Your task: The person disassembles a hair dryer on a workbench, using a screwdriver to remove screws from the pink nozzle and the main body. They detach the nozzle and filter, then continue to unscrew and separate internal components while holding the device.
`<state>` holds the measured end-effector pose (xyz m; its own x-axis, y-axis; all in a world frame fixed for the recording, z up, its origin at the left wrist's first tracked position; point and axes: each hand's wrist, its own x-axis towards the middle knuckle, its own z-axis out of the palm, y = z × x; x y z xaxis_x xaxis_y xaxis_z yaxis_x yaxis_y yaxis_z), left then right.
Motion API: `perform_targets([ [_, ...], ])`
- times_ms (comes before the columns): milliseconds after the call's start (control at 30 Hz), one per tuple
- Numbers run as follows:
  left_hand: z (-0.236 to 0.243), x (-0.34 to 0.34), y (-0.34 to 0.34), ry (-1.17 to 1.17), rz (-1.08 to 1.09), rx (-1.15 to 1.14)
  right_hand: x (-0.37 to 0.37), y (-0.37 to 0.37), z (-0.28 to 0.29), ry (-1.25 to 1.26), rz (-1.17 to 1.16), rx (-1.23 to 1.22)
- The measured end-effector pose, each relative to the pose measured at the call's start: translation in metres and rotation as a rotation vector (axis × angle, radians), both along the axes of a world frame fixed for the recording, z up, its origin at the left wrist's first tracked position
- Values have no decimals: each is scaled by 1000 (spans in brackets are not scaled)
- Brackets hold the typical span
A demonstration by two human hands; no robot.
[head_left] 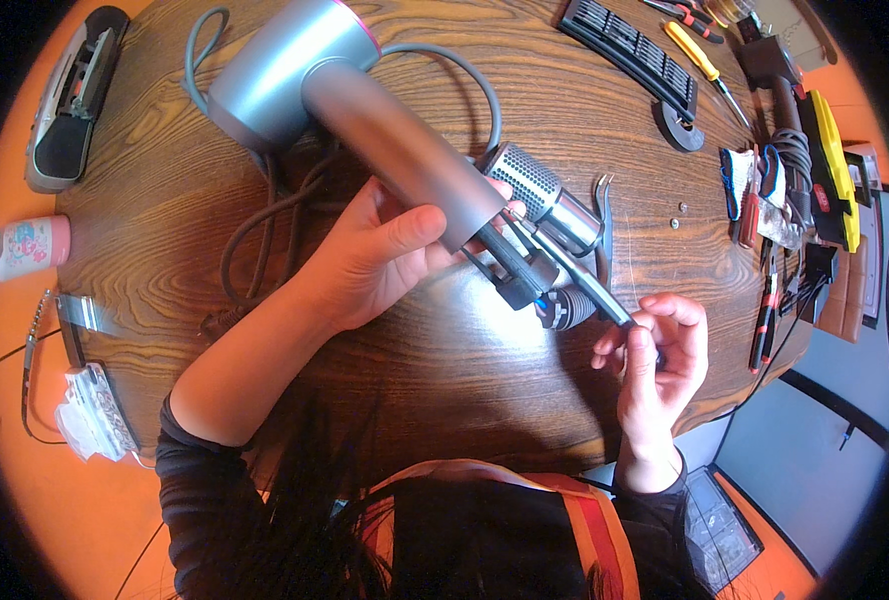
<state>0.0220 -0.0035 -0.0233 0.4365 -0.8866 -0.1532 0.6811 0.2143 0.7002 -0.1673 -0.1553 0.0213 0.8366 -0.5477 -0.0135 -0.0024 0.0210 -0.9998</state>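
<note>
A grey hair dryer (285, 90) is tilted across the table, its handle (405, 150) pointing down to the right. My left hand (380, 235) is wrapped round the handle near its open end, where dark inner parts (515, 265) and a bit of blue wire stick out. In my right hand (660, 355), thumb and fingers pinch the rear end of a slim dark screwdriver (590, 280). Its tip is at the opening in the handle. Just beyond lies a perforated silver cylinder (530, 180), with a ribbed cable sleeve (570, 310) below it.
The dryer's grey cord (230, 260) loops over the wooden table. At the back right lie a bit case (630, 60), a yellow screwdriver (705, 65) and a dark ring-shaped part (678, 130). Small screws (676, 223), gloves (755, 185) and red-handled tools (765, 320) are on the right.
</note>
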Motion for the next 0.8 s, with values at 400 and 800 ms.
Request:
perform_targets([
  [400, 1, 1, -1, 3, -17, -17, -3, -17, 2, -98, -7, -262],
  [800, 1, -1, -1, 2, 14, 42, -12, -65, 4, -134, -397, -205],
])
